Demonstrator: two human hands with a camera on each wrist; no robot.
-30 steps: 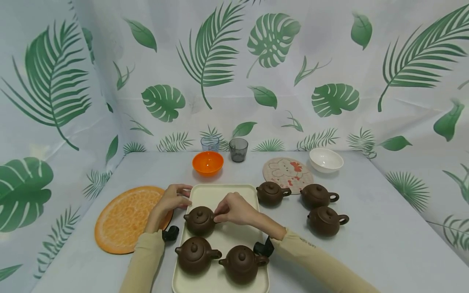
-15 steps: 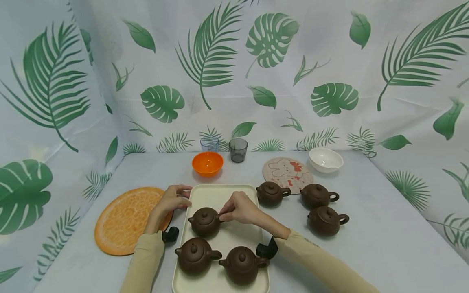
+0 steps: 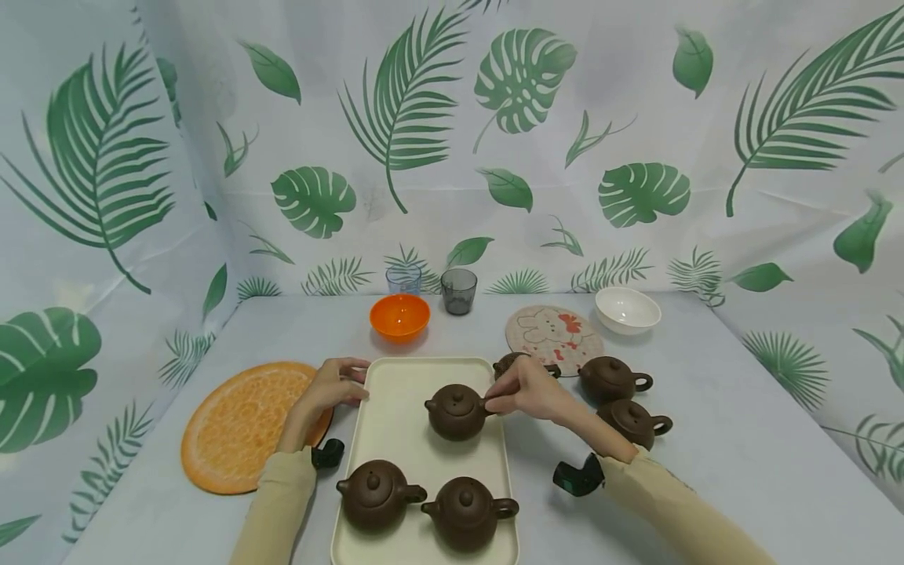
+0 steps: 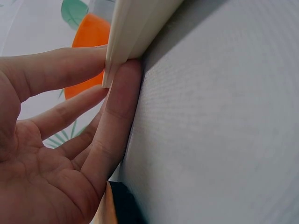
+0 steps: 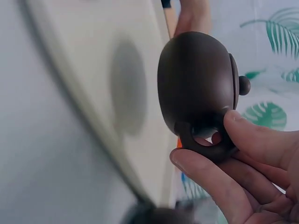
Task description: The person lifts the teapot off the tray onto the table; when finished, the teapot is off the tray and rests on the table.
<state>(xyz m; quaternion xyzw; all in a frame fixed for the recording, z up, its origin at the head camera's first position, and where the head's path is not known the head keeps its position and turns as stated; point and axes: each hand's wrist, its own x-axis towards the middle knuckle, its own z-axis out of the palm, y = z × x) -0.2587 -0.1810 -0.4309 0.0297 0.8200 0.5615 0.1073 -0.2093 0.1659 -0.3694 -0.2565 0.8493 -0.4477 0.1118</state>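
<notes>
My right hand (image 3: 530, 388) pinches the handle of a small dark brown teapot (image 3: 456, 413), thumb and fingers at its loop. In the right wrist view the teapot (image 5: 198, 79) is lifted, its shadow falling on the cream tray (image 3: 395, 384) below. Its spout points left. My left hand (image 3: 332, 392) holds the tray's left edge; the left wrist view shows the tray rim (image 4: 124, 37) between its fingertips. Two more brown teapots, one at left (image 3: 376, 496) and one at right (image 3: 466, 514), stand on the tray's near end.
Right of the tray stand three brown teapots, one at back (image 3: 610, 378), one nearer (image 3: 633, 424), one partly behind my right hand (image 3: 510, 362). Farther back are an orange bowl (image 3: 399, 318), two cups, a rabbit mat (image 3: 547, 333) and a white bowl (image 3: 627, 310). An orange-slice mat (image 3: 240, 431) lies left.
My right hand has moved right with the teapot, from the tray's left side toward its right edge. The left hand has stayed at the tray's edge.
</notes>
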